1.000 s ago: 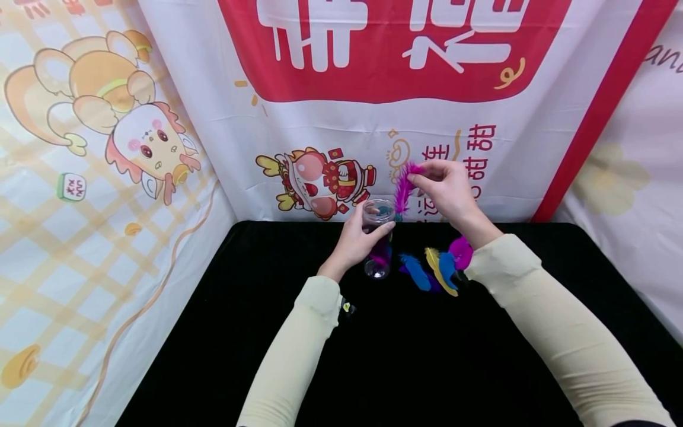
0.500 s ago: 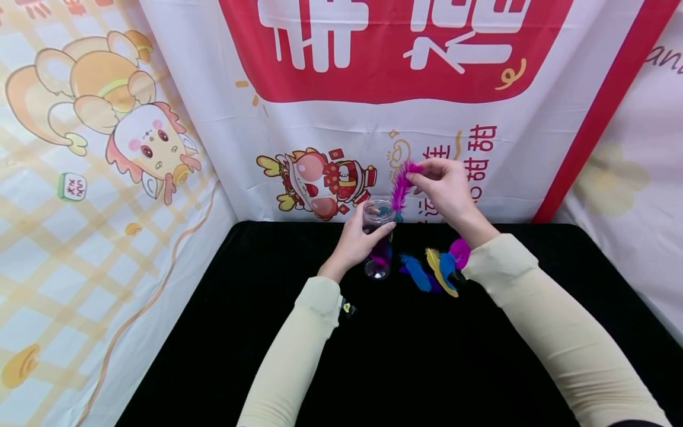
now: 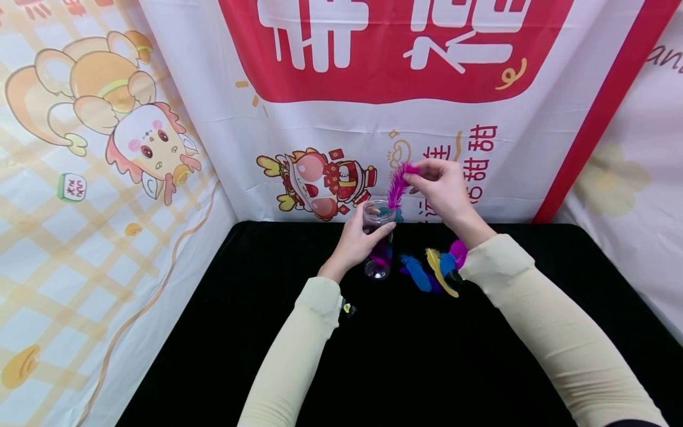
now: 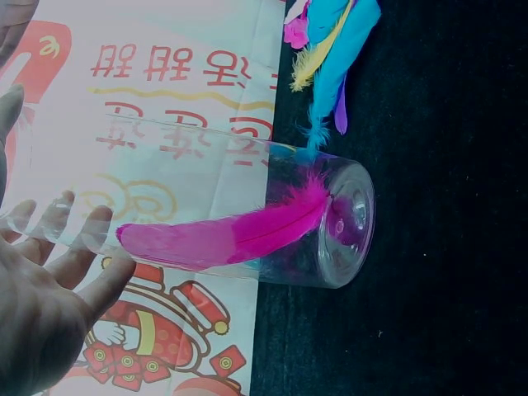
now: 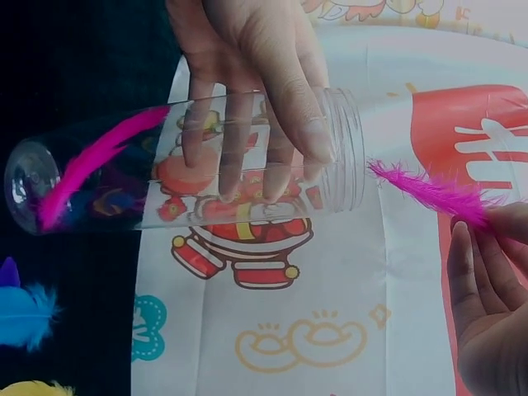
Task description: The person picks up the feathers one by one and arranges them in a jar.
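Note:
My left hand (image 3: 356, 238) grips a clear plastic jar (image 5: 247, 165) near its neck, fingers round the far side and thumb across the front. One pink feather (image 4: 239, 235) lies inside it, toward the bottom. The jar's mouth (image 3: 379, 209) is uncovered. Between thumb and fingertips, my right hand (image 3: 445, 187) pinches a second pink feather (image 5: 433, 194) by one end. That feather's free tip hangs right at the jar's rim, just outside the mouth in the right wrist view.
To the right of the jar, several loose feathers lie on the black table (image 3: 405, 356): blue (image 3: 416, 273), yellow (image 3: 440, 273), purple and pink (image 3: 458, 252). The right sleeve partly covers the pink one. A printed white cloth backdrop (image 3: 320, 124) rises behind the table's far edge.
My right hand has moved slightly left, bringing the pinched feather's tip to the jar's rim. The left hand and the jar have stayed in place.

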